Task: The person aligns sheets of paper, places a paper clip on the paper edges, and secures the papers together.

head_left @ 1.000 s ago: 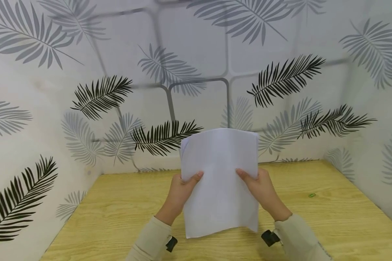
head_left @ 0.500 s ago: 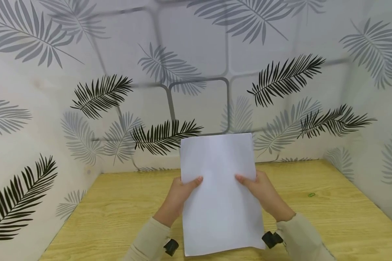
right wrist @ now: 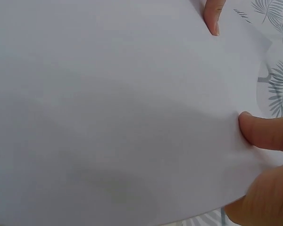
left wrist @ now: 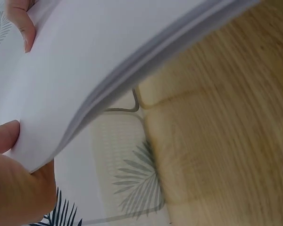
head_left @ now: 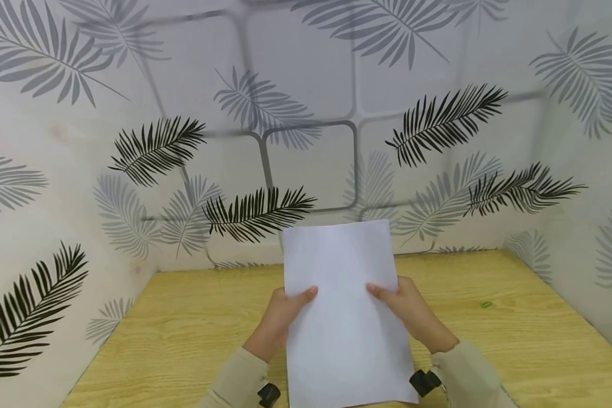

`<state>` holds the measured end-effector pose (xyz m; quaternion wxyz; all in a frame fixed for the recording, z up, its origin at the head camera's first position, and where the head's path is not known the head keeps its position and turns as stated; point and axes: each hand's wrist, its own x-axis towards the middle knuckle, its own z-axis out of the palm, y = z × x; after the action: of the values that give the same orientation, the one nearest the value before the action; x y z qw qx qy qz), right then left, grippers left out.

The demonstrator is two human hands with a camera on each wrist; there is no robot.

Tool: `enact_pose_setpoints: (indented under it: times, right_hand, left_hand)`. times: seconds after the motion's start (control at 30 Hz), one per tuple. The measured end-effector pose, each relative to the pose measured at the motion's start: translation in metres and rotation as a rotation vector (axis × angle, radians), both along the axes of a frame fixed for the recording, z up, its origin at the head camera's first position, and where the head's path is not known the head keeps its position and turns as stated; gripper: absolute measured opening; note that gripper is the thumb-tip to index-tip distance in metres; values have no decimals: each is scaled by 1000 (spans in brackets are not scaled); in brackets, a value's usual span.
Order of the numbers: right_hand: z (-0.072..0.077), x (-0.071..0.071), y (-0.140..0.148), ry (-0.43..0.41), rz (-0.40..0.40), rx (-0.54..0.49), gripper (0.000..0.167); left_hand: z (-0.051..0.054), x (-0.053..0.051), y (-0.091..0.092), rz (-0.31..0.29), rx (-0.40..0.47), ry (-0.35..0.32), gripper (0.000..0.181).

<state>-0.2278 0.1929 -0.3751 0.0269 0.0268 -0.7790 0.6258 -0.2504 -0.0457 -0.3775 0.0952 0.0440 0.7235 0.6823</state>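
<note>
We see a white wall with grey and black leaf print (head_left: 311, 164) behind a yellow wood-grain table (head_left: 199, 317). Over the table we see a stack of white rectangular paper sheets (head_left: 344, 340), its long edges pinched by the left hand (head_left: 277, 317) and right hand (head_left: 413, 311), thumbs in front. A small green loop (head_left: 486, 305) lies to the right.

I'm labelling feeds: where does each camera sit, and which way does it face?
Head: worn there, facing forward and down at the paper stack, table and wall; left hand, right hand and sleeves show.
Left wrist: worn there, looking past the stack's edge; both hands partly show.
Right wrist: worn there, looking across the stack; both hands partly show.
Both wrist views share stack, wall and hands.
</note>
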Motion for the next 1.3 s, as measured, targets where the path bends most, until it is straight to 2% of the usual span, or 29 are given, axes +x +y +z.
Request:
enact_pose_setpoints:
  times: [0.2,0.63,1.07,1.3]
  right_hand:
    - [-6,-2,2,16,37,-25,49]
    - [-9,-3,1,-2,19,-45,49]
    - [-13,-3,2,-23,7,-30,50]
    - [-14,-4,3,-24,6,-24,52]
  left_hand:
    - [-5,0,0,0,15,17,56]
    - [-12,-1,1,17,16,31,55]
    - [-13,4,5,53,-17,47,55]
    - [-14,1,3,71,4,41,59]
